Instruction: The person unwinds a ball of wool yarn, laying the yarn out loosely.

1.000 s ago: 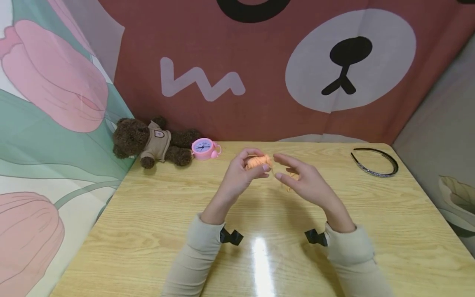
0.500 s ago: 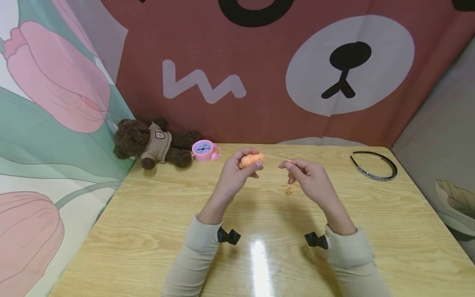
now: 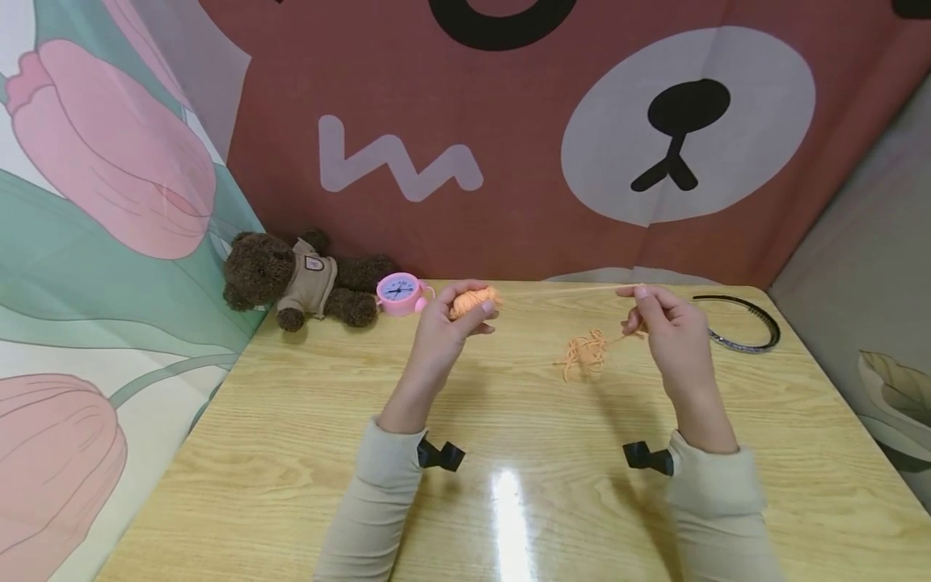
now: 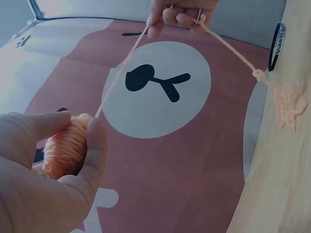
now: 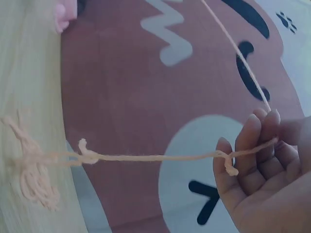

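My left hand (image 3: 439,335) grips a small ball of orange yarn (image 4: 68,145) between thumb and fingers, above the table. A strand of yarn (image 4: 124,68) runs taut from the ball across to my right hand (image 3: 672,331), which pinches it between thumb and forefinger. From the right hand's lower fingers, the strand slants down to a loose tangle of yarn (image 3: 584,353) on the table between the hands. Small knots (image 5: 87,154) show along that stretch in the right wrist view.
At the back left lie a brown teddy bear (image 3: 309,279) and a pink alarm clock (image 3: 398,293). A black headband (image 3: 742,346) with a glittery band rests at the back right, behind my right hand. A printed cloth (image 3: 509,226) hangs along the table's far edge.
My right hand has closed on the strand and moved far to the right, drawing it out from the ball. The left hand has shifted slightly left with the ball. More of the tangle shows.
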`<state>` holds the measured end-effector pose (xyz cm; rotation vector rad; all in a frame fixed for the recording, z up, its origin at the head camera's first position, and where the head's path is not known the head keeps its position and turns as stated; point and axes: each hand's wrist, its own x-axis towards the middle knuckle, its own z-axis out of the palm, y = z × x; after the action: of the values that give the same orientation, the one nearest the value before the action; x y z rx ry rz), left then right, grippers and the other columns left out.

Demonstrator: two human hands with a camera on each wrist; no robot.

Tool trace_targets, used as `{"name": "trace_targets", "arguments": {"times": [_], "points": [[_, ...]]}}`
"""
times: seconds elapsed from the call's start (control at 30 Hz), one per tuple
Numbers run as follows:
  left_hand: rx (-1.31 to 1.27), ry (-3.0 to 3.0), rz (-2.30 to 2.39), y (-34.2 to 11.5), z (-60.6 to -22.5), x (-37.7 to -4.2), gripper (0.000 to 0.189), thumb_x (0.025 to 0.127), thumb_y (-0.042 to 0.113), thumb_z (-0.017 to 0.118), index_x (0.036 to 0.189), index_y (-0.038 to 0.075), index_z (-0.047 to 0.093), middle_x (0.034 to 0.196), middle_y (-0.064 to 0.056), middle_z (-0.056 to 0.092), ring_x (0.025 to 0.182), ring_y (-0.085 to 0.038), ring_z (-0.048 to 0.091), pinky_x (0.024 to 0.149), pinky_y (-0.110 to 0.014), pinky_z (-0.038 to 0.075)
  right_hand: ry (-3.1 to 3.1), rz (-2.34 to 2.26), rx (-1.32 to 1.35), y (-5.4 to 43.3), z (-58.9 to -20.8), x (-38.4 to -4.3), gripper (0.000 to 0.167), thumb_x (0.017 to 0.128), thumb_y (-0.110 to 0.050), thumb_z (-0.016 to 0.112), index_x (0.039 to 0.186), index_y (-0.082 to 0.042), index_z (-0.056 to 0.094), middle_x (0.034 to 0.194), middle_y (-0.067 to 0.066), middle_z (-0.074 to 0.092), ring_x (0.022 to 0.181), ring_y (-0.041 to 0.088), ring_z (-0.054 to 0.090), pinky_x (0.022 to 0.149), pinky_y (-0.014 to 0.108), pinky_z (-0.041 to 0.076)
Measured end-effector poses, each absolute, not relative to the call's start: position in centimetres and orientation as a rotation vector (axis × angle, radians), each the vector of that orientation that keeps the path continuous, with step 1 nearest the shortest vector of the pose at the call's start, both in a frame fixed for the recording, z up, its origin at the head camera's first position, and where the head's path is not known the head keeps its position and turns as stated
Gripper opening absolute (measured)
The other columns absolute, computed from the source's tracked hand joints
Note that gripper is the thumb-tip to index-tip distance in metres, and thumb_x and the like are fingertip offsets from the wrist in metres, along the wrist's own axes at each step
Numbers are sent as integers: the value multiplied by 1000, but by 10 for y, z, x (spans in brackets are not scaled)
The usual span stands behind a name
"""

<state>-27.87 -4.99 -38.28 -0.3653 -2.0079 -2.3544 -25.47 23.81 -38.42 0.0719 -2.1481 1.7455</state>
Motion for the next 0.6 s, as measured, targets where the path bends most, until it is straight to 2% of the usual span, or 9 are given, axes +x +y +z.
{"name": "trace_targets", "arguments": {"times": [0.33,0.5,0.6], "points": [[-349,-1964,-2343,-55,-382,-281,28,97,5,67,124,2,61,108,-7,62,87,-12,68,75,-24,61,-1733,1965,-154,274,-382,-255,39,99,-36,63,110,0,73,64,0,56,58,13,58,65,17,56],[-364,-1945,-2353,-57,-382,-282,28,97,6,67,124,2,60,106,-6,63,90,-18,69,75,-25,62,-1724,1941,-262,286,-391,-261,32,101,-34,62,104,-4,75,64,0,56,59,13,58,61,18,51],[-360,-1933,-2360,-58,-382,-281,28,97,5,66,124,2,60,105,-5,63,89,-17,70,74,-25,62,-1896,1831,-352,290,-399,-266,32,103,-34,58,109,-8,75,74,-3,63,65,9,61,62,15,49]]}}
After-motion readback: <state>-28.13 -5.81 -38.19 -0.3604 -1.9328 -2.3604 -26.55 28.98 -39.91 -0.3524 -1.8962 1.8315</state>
